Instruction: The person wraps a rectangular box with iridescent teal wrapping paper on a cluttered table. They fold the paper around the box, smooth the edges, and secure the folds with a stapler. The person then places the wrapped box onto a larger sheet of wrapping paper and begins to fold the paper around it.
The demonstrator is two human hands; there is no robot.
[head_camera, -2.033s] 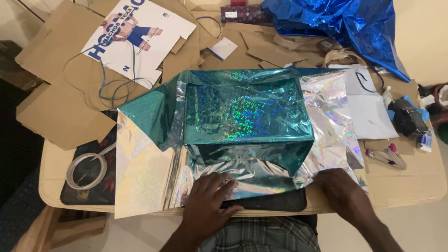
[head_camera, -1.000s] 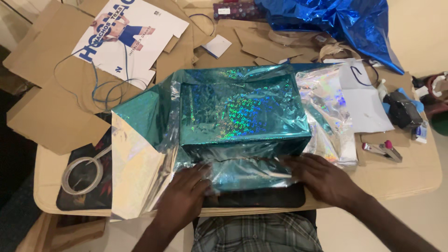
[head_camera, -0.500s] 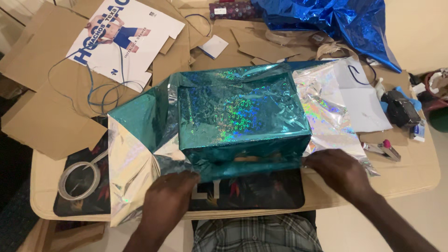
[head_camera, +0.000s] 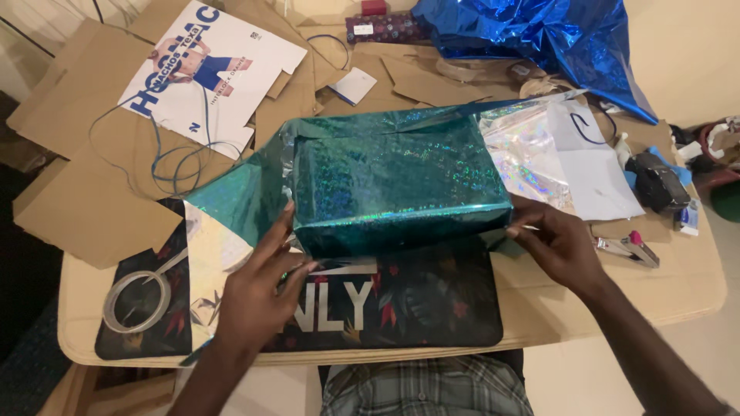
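Hands at the near edge of a teal holographic wrapped box (head_camera: 397, 181), which sits mid-frame on a dark floral mat (head_camera: 416, 304) on a beige table (head_camera: 694, 293). Left hand (head_camera: 254, 289) is at the box's lower-left corner, fingers extended, index finger running up along the left side fold, thumb and other fingers pressing the teal foil wrapping paper (head_camera: 235, 200) against the box's front bottom edge (not a closed fist, more a flat press with a light pinch). Right hand (head_camera: 559, 243) is at the lower-right corner of the box, thumb and fingertips pinched shut on the foil's edge there. Loose foil flares out on both sides: teal flap left of centre, silvery holographic underside showing right of the box and lower left.

Surroundings: clear tape roll (head_camera: 137, 300) lower left on the mat edge, well apart from the left hand. Flattened cardboard pieces (head_camera: 85, 208) fill the left and top. A printed white sheet (head_camera: 208, 65) lies upper left with a blue cord (head_camera: 166, 158) looped over it. Crumpled blue foil (head_camera: 555, 38) upper right. White paper bag (head_camera: 597, 169) right of the box. Stapler-like tool with a pink tip (head_camera: 628, 248) just beside the right hand. Dark tape dispenser (head_camera: 655, 185) far right.
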